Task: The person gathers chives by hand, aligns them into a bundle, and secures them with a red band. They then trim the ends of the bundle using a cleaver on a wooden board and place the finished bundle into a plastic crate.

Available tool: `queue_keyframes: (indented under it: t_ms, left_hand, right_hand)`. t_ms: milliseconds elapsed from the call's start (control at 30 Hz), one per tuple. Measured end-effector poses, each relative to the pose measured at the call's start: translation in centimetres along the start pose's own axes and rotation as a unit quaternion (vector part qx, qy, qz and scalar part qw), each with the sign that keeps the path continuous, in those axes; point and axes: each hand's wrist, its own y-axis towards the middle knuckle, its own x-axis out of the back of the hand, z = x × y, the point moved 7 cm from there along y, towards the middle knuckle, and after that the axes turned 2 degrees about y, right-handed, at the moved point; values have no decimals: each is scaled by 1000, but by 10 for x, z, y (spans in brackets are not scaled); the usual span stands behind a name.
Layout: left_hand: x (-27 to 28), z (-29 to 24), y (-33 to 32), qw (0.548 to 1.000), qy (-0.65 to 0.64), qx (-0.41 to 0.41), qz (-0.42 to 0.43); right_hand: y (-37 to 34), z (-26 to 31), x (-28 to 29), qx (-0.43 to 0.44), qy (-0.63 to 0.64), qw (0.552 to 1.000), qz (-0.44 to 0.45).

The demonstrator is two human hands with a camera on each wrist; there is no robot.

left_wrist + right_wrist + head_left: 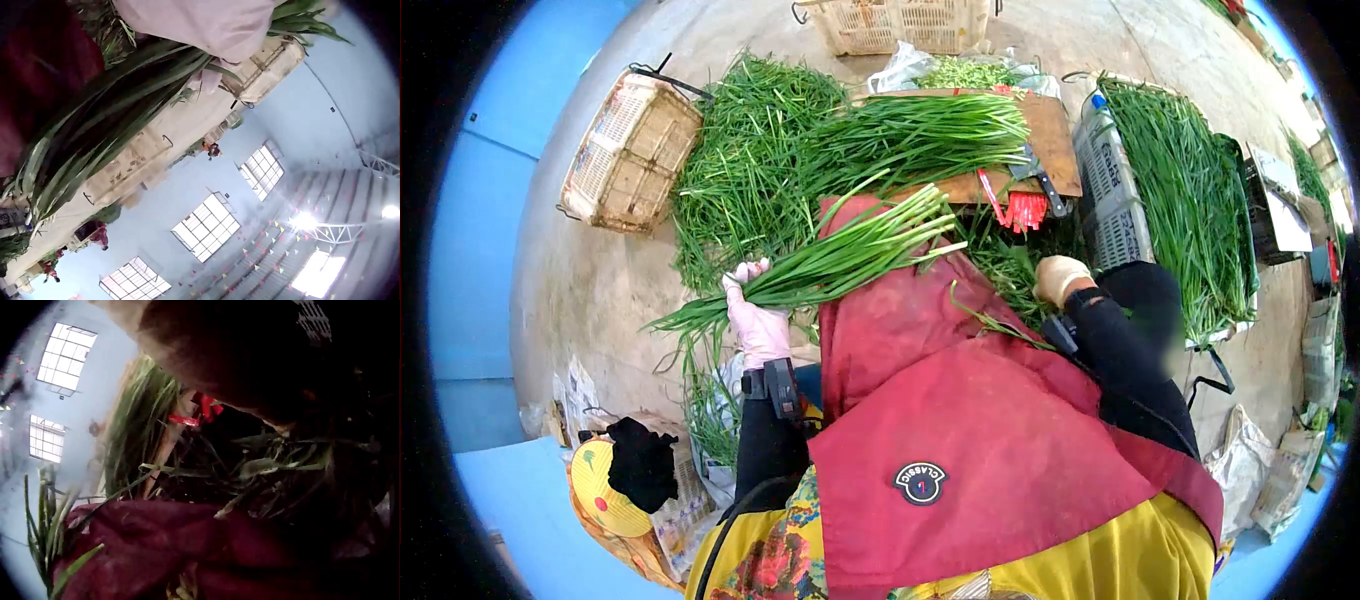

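Observation:
A bunch of garlic chives (870, 245), long flat green leaves with pale stem ends, lies across the lap of the red apron (980, 420). My gloved left hand (755, 318) grips it near the leafy end, and the stems point to the upper right. In the left wrist view the leaves (106, 119) fan out from beneath the glove. My right hand (1062, 280), also gloved, hovers low beside the right knee, over loose chive leaves (1010, 265). Its fingertips are hidden in the head view and dark in the right wrist view; I cannot tell whether they hold anything.
Ahead, a wooden board (1055, 135) bears a large chive pile (920, 130), a knife (1040, 180) and red ties (1025, 210). More chives (750, 150) heap up on the left beside a crate (635, 150). A full crate (1112, 190) stands at the right.

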Motion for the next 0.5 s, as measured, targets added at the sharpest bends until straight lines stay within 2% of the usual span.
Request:
queue_keyframes:
  t_ms: [67,100,133,200,267,333,367,400,467,500]
  left_hand:
    - [5,-1,2,1000,4,-3,-14]
    - [7,-1,3,1000,7,-6,-27]
    - [7,0,3,1000,7,-5,-27]
    - [4,1,1,1000,11,-2,-22]
    - [3,1,1,999,25,-15,-13]
    - [-1,-1,-1,999,39,-31,-7]
    - [-1,0,-4,999,30,-16,-16]
    - [1,1,-5,999,21,0,-26]
    - [-1,-1,-6,1000,16,1,-8]
    - [-3,-3,-9,999,24,-8,-20]
  right_hand:
    - [-15,2,3,15,8,999,-28]
    - [-28,21,28,57,110,984,-128]
    - [-43,39,53,98,210,947,-224]
    - [-58,82,75,126,322,924,-161]
    - [-43,120,56,90,488,868,0]
    - [-33,153,55,150,598,787,23]
    - [-28,161,57,120,638,760,-27]
    - [-24,168,53,97,728,679,5]
    - [-26,171,56,110,787,607,-10]
    - [-12,166,45,117,785,608,-11]
